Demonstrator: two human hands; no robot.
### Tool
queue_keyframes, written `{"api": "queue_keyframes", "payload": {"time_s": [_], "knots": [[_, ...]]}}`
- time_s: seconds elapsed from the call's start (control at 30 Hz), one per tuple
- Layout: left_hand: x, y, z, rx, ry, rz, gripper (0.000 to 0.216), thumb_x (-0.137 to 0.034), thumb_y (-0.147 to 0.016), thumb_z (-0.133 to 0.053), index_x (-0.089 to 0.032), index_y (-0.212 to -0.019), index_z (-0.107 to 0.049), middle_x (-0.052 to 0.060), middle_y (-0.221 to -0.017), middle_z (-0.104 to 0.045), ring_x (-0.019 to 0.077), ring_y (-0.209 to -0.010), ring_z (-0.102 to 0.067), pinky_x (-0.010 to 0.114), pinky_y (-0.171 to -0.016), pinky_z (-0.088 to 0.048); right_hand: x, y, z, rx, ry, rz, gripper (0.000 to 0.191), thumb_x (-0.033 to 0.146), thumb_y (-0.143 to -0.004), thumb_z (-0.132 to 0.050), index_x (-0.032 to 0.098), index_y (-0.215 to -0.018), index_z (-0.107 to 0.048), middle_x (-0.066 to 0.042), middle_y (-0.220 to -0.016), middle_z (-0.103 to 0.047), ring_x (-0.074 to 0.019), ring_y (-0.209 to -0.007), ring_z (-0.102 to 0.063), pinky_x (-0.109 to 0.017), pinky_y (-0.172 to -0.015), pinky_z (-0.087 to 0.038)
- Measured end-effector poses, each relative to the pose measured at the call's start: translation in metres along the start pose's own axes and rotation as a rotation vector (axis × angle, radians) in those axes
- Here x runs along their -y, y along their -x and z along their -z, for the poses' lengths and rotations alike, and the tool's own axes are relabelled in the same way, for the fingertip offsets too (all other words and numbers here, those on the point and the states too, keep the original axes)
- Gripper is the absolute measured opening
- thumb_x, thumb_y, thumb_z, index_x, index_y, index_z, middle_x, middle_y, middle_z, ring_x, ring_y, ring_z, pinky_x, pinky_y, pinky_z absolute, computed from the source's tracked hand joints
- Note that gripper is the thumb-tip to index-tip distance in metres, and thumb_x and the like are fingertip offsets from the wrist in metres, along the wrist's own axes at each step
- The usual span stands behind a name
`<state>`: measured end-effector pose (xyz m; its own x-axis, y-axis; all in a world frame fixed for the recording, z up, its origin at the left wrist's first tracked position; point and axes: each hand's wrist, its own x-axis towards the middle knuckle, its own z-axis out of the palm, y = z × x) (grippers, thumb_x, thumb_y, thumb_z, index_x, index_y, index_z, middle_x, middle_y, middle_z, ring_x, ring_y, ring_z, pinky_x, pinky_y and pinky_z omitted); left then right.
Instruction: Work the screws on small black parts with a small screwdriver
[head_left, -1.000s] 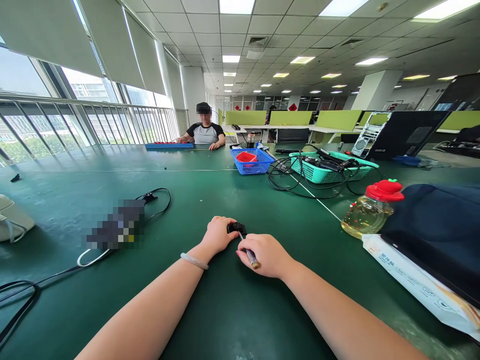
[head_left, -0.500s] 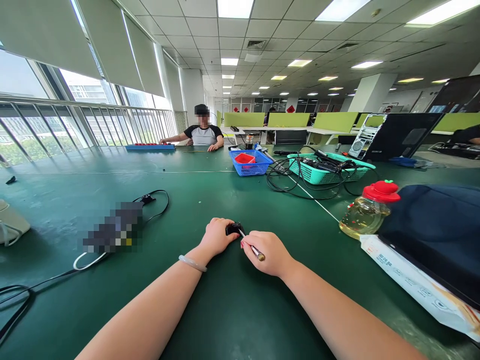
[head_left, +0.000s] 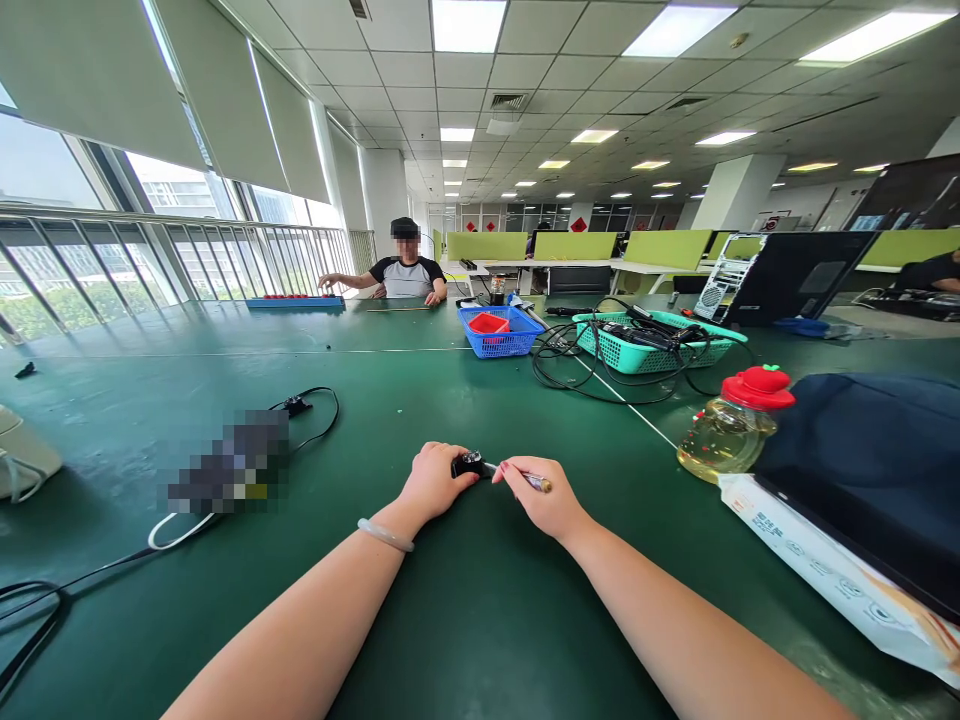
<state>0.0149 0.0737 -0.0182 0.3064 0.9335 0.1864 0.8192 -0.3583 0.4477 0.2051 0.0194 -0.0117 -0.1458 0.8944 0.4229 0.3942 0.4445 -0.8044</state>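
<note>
An open-plan office: ceiling tiles with panel lights (head_left: 465, 22) at the top, green desk dividers (head_left: 577, 245) mid-frame, window blinds (head_left: 90, 80) upper left.

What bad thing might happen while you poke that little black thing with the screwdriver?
The screwdriver could slip off the small black part and jab the left hand pinching it. The part might skid away across the table. The right hand, if it swings out, could bump the bottle nearby.
</note>
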Motion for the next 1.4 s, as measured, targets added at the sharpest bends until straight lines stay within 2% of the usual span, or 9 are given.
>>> {"api": "queue_keyframes", "payload": {"time_s": [0.17,0.33,0.53,0.87,1.4], "knots": [[0.0,0.0,0.001,0.009,0.014,-0.001,0.033,-0.032,-0.082,-0.071,-0.022,-0.114,-0.073,0.009,-0.117,-0.073,0.0303,-0.122,-0.057,0.044,-0.106,-0.045,-0.003,-0.002,-0.002,-0.051,-0.115,-0.13,0.043,0.052,-0.088,-0.052,0.019,-0.071,-0.073,0.003,-0.05,-0.046,-0.0123,-0.048,-0.043,-0.027,-0.051,-0.035],[-0.001,0.0,0.002,0.007,0.016,-0.006,0.033,-0.03,-0.08,-0.072,-0.022,-0.112,-0.073,0.009,-0.115,-0.074,0.0302,-0.12,-0.058,0.043,-0.105,-0.045,-0.01,-0.008,-0.002,-0.161,-0.283,-0.301,0.053,0.068,-0.078,-0.061,0.018,-0.066,-0.075,0.002,-0.05,-0.045,-0.0115,-0.048,-0.04,-0.026,-0.047,-0.03],[0.001,0.0,-0.001,0.025,0.055,-0.055,0.035,-0.032,-0.079,-0.073,-0.021,-0.112,-0.073,0.008,-0.115,-0.074,0.0285,-0.12,-0.057,0.041,-0.107,-0.044,-0.014,-0.013,-0.002,-0.266,-0.516,-0.432,0.057,0.075,-0.064,-0.071,0.017,-0.062,-0.073,0.002,-0.049,-0.046,-0.0087,-0.044,-0.036,-0.025,-0.042,-0.024],[0.0,0.002,0.001,0.057,0.065,-0.121,0.032,-0.032,-0.078,-0.071,-0.023,-0.109,-0.073,0.006,-0.113,-0.074,0.0291,-0.118,-0.058,0.041,-0.106,-0.045,-0.018,-0.014,0.0,-0.288,-0.598,-0.441,0.058,0.073,-0.065,-0.071,0.016,-0.062,-0.071,0.003,-0.046,-0.045,-0.0057,-0.038,-0.032,-0.024,-0.037,-0.021],[0.0,0.003,0.0,0.039,0.049,-0.123,0.033,-0.032,-0.08,-0.069,-0.024,-0.112,-0.072,0.007,-0.113,-0.074,0.0291,-0.119,-0.057,0.043,-0.106,-0.045,-0.015,-0.012,0.003,-0.29,-0.424,-0.366,0.054,0.07,-0.074,-0.064,0.02,-0.054,-0.068,0.002,-0.044,-0.043,-0.0111,-0.044,-0.037,-0.027,-0.044,-0.025]]}}
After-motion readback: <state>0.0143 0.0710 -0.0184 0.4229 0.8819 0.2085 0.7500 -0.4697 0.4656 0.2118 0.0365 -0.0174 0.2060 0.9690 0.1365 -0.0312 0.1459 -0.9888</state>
